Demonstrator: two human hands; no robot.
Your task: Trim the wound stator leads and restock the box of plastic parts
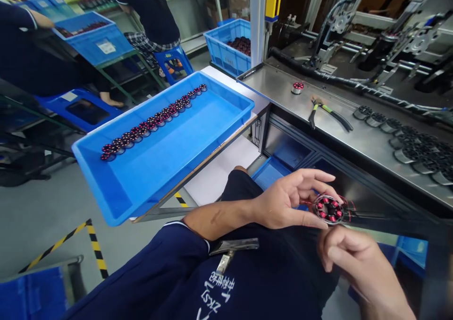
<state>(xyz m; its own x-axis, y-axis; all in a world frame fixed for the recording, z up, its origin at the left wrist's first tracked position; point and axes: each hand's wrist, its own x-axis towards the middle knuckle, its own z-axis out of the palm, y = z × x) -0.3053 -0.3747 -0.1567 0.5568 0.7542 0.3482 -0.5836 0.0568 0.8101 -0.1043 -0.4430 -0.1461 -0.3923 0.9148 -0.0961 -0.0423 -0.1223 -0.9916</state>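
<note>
Looking forward and steeply down from the wearer's head, covering a wide field. Taking in the navy shirt [170,273] very near at bottom centre and the left hand [283,202] and right hand [357,254] close by at lower right. Reaching farther to the blue tray [177,143] left of centre, the machine [339,25] at upper right and, farther off, seated co-workers [148,13] at upper left.

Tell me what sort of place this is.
Probably a factory workshop for electric-motor parts: the left hand holds a red-wound stator, a row of similar stators lies in a blue plastic tray, and an industrial machine stands beyond the metal worktop.
</note>
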